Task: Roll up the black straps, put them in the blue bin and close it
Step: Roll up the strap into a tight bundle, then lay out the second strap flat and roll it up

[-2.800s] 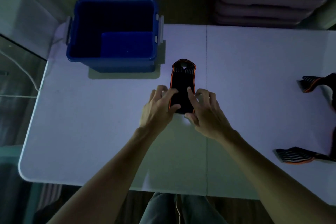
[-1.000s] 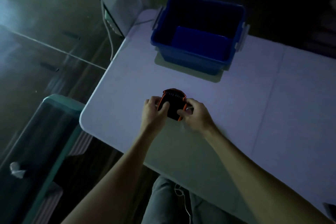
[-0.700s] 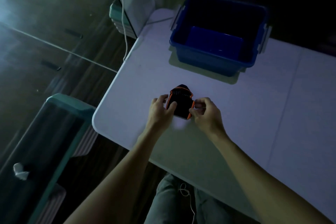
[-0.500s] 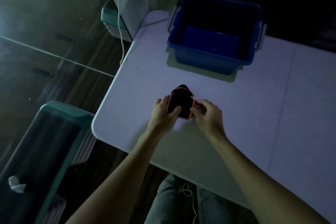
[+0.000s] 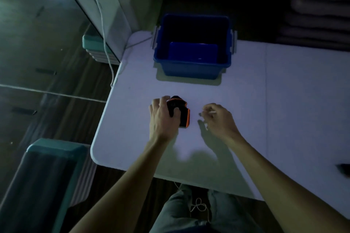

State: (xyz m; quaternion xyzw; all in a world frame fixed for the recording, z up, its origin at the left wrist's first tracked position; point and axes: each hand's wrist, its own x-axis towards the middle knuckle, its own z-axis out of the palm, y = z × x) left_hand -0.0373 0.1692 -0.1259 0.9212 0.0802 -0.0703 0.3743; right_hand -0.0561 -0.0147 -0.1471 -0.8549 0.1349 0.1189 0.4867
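Observation:
A rolled black strap with orange edging sits on the white table in front of the open blue bin. My left hand grips the roll from its left side, thumb across the top. My right hand hovers a short way to the right of the roll, fingers loosely curled and apart, holding nothing. The bin stands at the far left of the table with grey latches on both sides; no lid is visible.
The table's left edge and rounded corner lie close to my left hand. A dark strap end shows at the right edge of the table. A teal-topped box stands on the floor at the left; white cables hang beside the table.
My right hand has let go of the rolled strap and moved away to the right. My left hand keeps hold of the roll. The view has swung slightly.

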